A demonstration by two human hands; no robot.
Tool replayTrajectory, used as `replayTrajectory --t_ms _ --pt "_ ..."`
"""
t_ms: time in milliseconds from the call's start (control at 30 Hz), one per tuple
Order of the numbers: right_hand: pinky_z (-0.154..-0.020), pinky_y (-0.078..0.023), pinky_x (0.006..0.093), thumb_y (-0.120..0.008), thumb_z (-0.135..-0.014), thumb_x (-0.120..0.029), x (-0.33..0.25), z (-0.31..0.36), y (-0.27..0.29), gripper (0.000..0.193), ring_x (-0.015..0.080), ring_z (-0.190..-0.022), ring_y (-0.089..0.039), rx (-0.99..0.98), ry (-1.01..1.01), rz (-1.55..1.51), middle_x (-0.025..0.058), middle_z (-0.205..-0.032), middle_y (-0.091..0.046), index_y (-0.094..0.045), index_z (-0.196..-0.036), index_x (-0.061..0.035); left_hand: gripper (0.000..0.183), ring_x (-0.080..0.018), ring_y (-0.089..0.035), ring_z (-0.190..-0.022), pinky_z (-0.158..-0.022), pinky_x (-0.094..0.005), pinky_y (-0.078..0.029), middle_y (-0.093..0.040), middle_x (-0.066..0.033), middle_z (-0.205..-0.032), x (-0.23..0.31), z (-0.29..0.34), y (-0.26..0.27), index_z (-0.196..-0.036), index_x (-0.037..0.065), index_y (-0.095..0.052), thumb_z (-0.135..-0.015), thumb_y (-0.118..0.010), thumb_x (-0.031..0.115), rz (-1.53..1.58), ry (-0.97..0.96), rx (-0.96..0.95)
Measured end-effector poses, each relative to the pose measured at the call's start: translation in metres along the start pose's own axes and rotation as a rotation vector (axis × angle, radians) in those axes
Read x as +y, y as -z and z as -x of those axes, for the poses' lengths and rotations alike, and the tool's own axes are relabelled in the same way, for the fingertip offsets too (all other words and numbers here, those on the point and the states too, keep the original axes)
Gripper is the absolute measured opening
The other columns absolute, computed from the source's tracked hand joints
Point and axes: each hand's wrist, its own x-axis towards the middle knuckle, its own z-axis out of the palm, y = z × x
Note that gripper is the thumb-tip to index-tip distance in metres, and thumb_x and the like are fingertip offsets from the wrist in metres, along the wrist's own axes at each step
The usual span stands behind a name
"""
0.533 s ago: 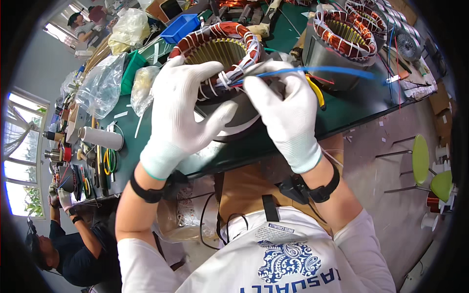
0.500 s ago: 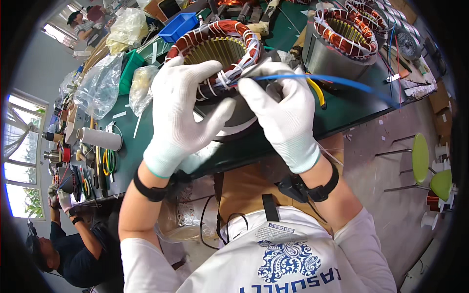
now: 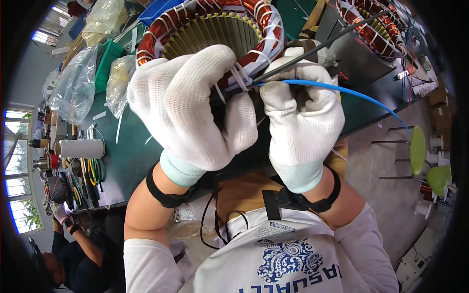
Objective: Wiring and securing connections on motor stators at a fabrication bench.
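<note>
A motor stator (image 3: 273, 30) stands upright in front of me, its ring of copper winding laced with white cord and its slots lined yellow inside. My left hand (image 3: 195, 110), in a white knitted glove, curls over the near rim, fingers and thumb closed around the laced winding. Close beside it, my gloved right hand (image 3: 305, 119) is closed in a pinch at the wires leaving the winding. A blue wire (image 3: 364, 92) runs out across its fingers to the right. A black wire or sleeve (image 3: 337, 36) slants up from the same spot. My fingers hide the exact grip.
More wound stators (image 3: 369, 29) stand at the back right. Plastic bags (image 3: 75, 88), a green bin (image 3: 108, 61) and a blue bin (image 3: 159, 10) lie left. A white thread spool (image 3: 80, 148) sits near hand tools. Another person (image 3: 80, 254) works at lower left. Green stools (image 3: 417, 149) stand right.
The stator now appears larger and nearer. My left fingers and thumb, spread before, have closed on the winding. The black piece now sticks up to the right past my right hand.
</note>
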Motion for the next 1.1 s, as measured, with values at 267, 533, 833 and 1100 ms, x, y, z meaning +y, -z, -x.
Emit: replayTrajectory --t_ms 267,533,833,1100 --pt "-0.072 -0.047 0.0232 -0.079 -0.082 -0.003 -0.026 -0.007 0.009 0.021 0.01 -0.083 -0.058 -0.196 0.093 0.726 0.0041 -0.098 -0.064 -0.069 -0.101 -0.0007 0.047 -0.0254 -0.059 -0.085 -0.085 -0.0408 -0.042 -0.066 -0.0062 -0.1 -0.011 -0.001 -0.003 -0.114 0.005 -0.061 -0.069 -0.069 0.012 -0.065 -0.143 0.109" --pt "-0.061 -0.042 0.0188 -0.068 -0.09 -0.002 -0.039 0.043 0.051 0.029 0.0032 -0.073 -0.051 -0.147 -0.548 0.191 -0.0002 -0.092 -0.058 -0.059 -0.118 -0.0021 0.062 -0.0299 -0.059 -0.107 -0.096 -0.0416 -0.046 -0.064 -0.0137 -0.117 0.019 -0.038 0.041 -0.132 0.005 -0.059 -0.073 -0.078 0.011 0.016 0.099 -0.261" --pt "-0.068 -0.042 0.0179 -0.061 -0.101 -0.013 -0.09 -0.031 0.035 0.017 0.0012 -0.076 -0.05 -0.387 -0.392 0.052 -0.0032 -0.088 -0.059 -0.063 -0.114 -0.0022 0.021 -0.0348 -0.062 -0.11 -0.095 -0.0428 -0.049 -0.067 -0.0134 -0.118 0.018 -0.072 0.041 -0.097 0.006 -0.075 -0.077 -0.075 0.012 0.159 0.035 -0.52" --pt "-0.071 -0.045 0.0167 -0.059 -0.1 -0.011 -0.11 -0.027 0.025 0.039 0.0017 -0.079 -0.052 -0.3 -0.373 -0.026 0.0006 -0.103 -0.062 -0.052 -0.135 0.0039 0.013 -0.0183 -0.066 -0.091 -0.083 -0.0312 -0.052 -0.07 -0.0081 -0.098 0.039 -0.092 0.063 -0.1 -0.002 -0.07 -0.089 -0.07 0.006 0.428 0.514 -0.443"
